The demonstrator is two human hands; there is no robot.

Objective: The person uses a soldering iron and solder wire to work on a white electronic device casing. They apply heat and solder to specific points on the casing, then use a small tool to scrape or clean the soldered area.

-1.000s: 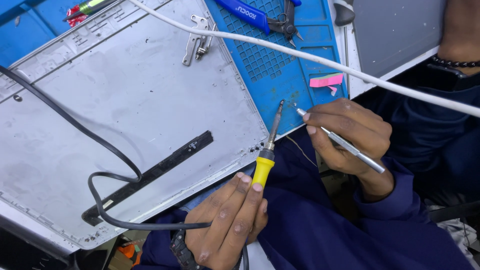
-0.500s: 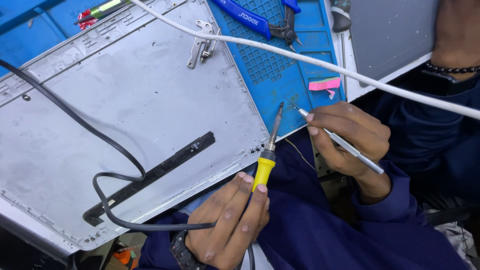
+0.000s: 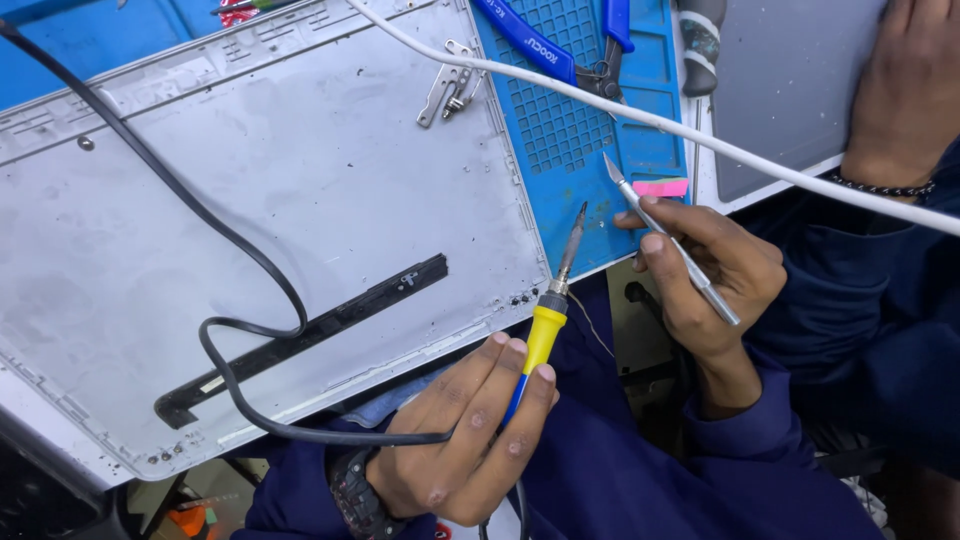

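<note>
My left hand (image 3: 460,450) grips a soldering iron (image 3: 545,325) by its yellow and blue handle, and the tip points up at the edge of the blue mat (image 3: 560,140). In my right hand (image 3: 725,270) is a slim metal craft knife (image 3: 628,192), its blade beside a pink tag (image 3: 660,187) on the mat. A silver laptop cover (image 3: 250,180) lies to the left, with a black strip (image 3: 300,340) on it. The iron's black cable (image 3: 200,215) loops across the cover.
A white cable (image 3: 620,105) runs diagonally over the mat. Blue pliers (image 3: 540,45) and a metal hinge (image 3: 450,88) lie at the top. Another person's hand (image 3: 905,90) with a beaded bracelet rests on a grey panel (image 3: 780,90) at the top right.
My right hand has lifted the knife, so its blade now reaches the pink tag. The soldering iron stays almost still in my left hand.
</note>
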